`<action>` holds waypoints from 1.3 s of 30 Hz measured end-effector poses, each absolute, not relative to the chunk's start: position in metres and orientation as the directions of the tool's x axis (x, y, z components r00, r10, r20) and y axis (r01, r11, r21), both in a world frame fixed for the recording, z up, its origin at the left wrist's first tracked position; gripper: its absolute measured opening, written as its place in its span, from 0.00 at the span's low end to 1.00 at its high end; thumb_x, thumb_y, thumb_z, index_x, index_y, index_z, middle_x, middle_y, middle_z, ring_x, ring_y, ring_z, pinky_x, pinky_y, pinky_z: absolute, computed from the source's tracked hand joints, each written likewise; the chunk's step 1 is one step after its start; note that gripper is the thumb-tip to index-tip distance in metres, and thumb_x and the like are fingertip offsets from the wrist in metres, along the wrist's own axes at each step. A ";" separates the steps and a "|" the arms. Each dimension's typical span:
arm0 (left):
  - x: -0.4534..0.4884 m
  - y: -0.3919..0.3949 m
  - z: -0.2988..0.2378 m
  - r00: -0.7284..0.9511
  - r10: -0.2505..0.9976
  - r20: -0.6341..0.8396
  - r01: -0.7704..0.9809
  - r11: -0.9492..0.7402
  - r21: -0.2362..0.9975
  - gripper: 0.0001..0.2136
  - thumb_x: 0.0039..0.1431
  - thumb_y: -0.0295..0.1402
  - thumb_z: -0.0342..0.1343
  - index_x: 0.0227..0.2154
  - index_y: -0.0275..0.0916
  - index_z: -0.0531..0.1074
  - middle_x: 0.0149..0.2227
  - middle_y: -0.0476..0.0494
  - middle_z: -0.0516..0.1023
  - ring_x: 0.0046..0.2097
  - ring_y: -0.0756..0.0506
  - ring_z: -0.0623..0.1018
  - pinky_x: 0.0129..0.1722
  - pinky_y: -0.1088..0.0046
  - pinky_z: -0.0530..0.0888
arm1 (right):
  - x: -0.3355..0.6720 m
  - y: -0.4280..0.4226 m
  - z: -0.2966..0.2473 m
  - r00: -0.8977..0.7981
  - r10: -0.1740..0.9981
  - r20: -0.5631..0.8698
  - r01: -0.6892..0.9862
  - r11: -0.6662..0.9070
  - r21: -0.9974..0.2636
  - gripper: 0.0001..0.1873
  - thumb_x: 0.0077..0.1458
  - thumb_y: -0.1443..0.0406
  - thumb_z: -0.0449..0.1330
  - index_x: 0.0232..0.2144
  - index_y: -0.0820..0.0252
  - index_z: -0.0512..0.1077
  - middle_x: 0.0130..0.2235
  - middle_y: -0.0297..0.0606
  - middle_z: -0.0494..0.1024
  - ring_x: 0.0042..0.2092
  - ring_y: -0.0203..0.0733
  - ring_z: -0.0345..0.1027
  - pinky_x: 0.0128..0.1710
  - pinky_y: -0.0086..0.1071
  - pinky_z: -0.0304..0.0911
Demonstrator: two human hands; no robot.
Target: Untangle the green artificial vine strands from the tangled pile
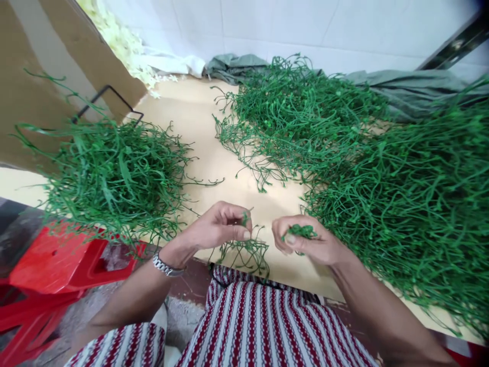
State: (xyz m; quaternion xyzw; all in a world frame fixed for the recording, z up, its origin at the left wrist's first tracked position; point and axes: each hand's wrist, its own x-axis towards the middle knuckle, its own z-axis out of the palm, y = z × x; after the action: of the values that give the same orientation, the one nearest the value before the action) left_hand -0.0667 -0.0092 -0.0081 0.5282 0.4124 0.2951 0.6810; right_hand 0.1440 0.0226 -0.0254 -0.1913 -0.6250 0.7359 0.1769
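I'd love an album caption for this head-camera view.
Between heaps of thin green stems, the right hand grips a green bunch while the left hand pinches a green bit.

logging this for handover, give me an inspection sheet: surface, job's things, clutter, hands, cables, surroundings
Surface: pale tabletop, partly covered by thin green stems
Job's things: left pile apart; far pile running into right pile; loose stems at near edge
Clutter: cardboard box at left
Left hand: thumb and fingers on a green sprig
Right hand: closed around a bunch of green tips
Cables: nothing seen
Surroundings: tiled wall and green cloth beyond; red stool lower left
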 end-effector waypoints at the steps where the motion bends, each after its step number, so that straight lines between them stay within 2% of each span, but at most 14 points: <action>1: -0.067 -0.008 -0.009 0.439 0.866 -0.240 0.004 0.266 0.964 0.08 0.45 0.33 0.58 0.19 0.34 0.69 0.17 0.52 0.62 0.21 0.54 0.58 0.21 0.75 0.55 | 0.142 0.023 -0.025 -0.839 0.541 -0.047 -0.031 -0.136 -0.990 0.16 0.55 0.54 0.53 0.26 0.61 0.64 0.24 0.35 0.65 0.27 0.35 0.60 0.29 0.32 0.58; 3: -0.067 -0.007 -0.010 0.360 0.909 -0.208 -0.035 0.236 0.971 0.08 0.43 0.34 0.61 0.20 0.33 0.71 0.18 0.51 0.63 0.21 0.54 0.59 0.22 0.75 0.56 | 0.136 0.021 -0.027 -0.792 0.609 -0.050 -0.041 -0.135 -0.990 0.14 0.57 0.55 0.52 0.29 0.61 0.64 0.28 0.37 0.68 0.29 0.35 0.63 0.31 0.32 0.60; 4: -0.066 -0.007 -0.011 0.326 0.928 -0.182 -0.051 0.209 0.977 0.09 0.43 0.34 0.62 0.20 0.33 0.71 0.18 0.51 0.64 0.22 0.53 0.60 0.22 0.75 0.57 | 0.131 0.020 -0.029 -0.766 0.639 -0.065 -0.049 -0.159 -0.986 0.13 0.57 0.56 0.52 0.29 0.60 0.64 0.27 0.35 0.68 0.28 0.34 0.62 0.29 0.30 0.60; 7: -0.059 -0.008 -0.014 0.207 0.972 -0.107 -0.104 0.131 0.986 0.08 0.44 0.34 0.62 0.20 0.34 0.72 0.19 0.51 0.65 0.23 0.53 0.62 0.25 0.75 0.59 | 0.120 0.012 -0.040 -0.696 0.710 -0.104 -0.080 -0.220 -0.972 0.12 0.58 0.56 0.51 0.33 0.59 0.63 0.21 0.27 0.59 0.20 0.29 0.52 0.20 0.25 0.50; 10: -0.051 -0.009 -0.016 0.093 0.990 -0.104 -0.115 0.114 0.987 0.08 0.43 0.33 0.62 0.19 0.34 0.73 0.19 0.51 0.66 0.24 0.53 0.64 0.26 0.75 0.60 | 0.115 0.007 -0.047 -0.678 0.726 -0.116 -0.081 -0.230 -0.970 0.13 0.54 0.56 0.55 0.36 0.59 0.65 0.20 0.25 0.56 0.20 0.28 0.48 0.20 0.25 0.46; 13: -0.044 -0.011 -0.017 0.026 0.995 -0.100 -0.115 0.102 0.988 0.07 0.44 0.32 0.62 0.19 0.34 0.73 0.20 0.50 0.67 0.25 0.52 0.65 0.26 0.75 0.62 | 0.112 0.003 -0.047 -0.646 0.751 -0.134 -0.049 -0.216 -0.975 0.15 0.46 0.58 0.63 0.33 0.60 0.66 0.22 0.26 0.58 0.23 0.28 0.48 0.22 0.25 0.48; 15: -0.040 -0.013 -0.018 -0.002 0.997 -0.082 -0.140 0.081 0.987 0.06 0.45 0.31 0.61 0.19 0.35 0.73 0.21 0.51 0.67 0.25 0.52 0.65 0.27 0.75 0.63 | 0.108 0.000 -0.046 -0.607 0.783 -0.139 -0.053 -0.215 -0.975 0.15 0.44 0.58 0.64 0.30 0.60 0.66 0.23 0.27 0.59 0.24 0.29 0.50 0.24 0.25 0.50; 22: -0.032 -0.017 -0.025 -0.061 0.998 -0.026 -0.126 0.018 0.992 0.06 0.47 0.29 0.59 0.19 0.36 0.72 0.21 0.50 0.67 0.25 0.52 0.65 0.27 0.75 0.63 | 0.098 -0.007 -0.048 -0.453 0.879 -0.149 -0.111 -0.221 -0.969 0.13 0.48 0.59 0.60 0.22 0.60 0.61 0.20 0.26 0.54 0.22 0.28 0.46 0.21 0.25 0.45; 26: -0.037 -0.017 -0.030 -0.078 0.997 -0.029 -0.192 0.013 0.981 0.02 0.45 0.27 0.61 0.21 0.38 0.73 0.23 0.50 0.69 0.29 0.50 0.67 0.30 0.74 0.63 | 0.105 -0.002 -0.047 -0.487 0.870 -0.081 -0.100 -0.148 -0.984 0.12 0.51 0.61 0.58 0.23 0.61 0.61 0.21 0.26 0.55 0.23 0.29 0.46 0.22 0.26 0.45; 31: -0.038 -0.015 -0.032 -0.109 0.994 -0.027 -0.250 -0.001 0.968 0.03 0.44 0.26 0.61 0.19 0.38 0.74 0.26 0.47 0.72 0.32 0.49 0.70 0.35 0.72 0.65 | 0.114 0.005 -0.047 -0.626 0.774 -0.100 -0.065 -0.179 -0.982 0.14 0.53 0.58 0.56 0.23 0.61 0.61 0.22 0.27 0.55 0.24 0.29 0.46 0.23 0.27 0.44; 36: -0.034 -0.014 -0.033 -0.115 0.993 -0.020 -0.313 -0.017 0.949 0.03 0.44 0.26 0.61 0.19 0.37 0.74 0.25 0.48 0.72 0.30 0.50 0.70 0.33 0.73 0.66 | 0.114 0.007 -0.049 -0.604 0.795 -0.062 -0.137 -0.180 -0.974 0.14 0.52 0.56 0.57 0.25 0.62 0.63 0.26 0.30 0.58 0.26 0.30 0.51 0.25 0.27 0.47; 39: -0.032 -0.016 -0.036 -0.138 0.989 0.052 -0.263 -0.087 0.961 0.03 0.45 0.26 0.61 0.20 0.37 0.73 0.24 0.48 0.70 0.29 0.50 0.70 0.30 0.73 0.66 | 0.111 0.004 -0.053 -0.594 0.801 -0.071 -0.212 -0.241 -0.947 0.13 0.52 0.57 0.58 0.28 0.62 0.65 0.26 0.29 0.59 0.26 0.30 0.51 0.25 0.27 0.46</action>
State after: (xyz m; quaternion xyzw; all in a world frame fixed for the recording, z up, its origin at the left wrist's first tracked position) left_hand -0.0319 -0.0158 -0.0363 0.4112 0.4412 0.6119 0.5117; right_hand 0.1114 0.0045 -0.0533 -0.2890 -0.5098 0.7328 0.3457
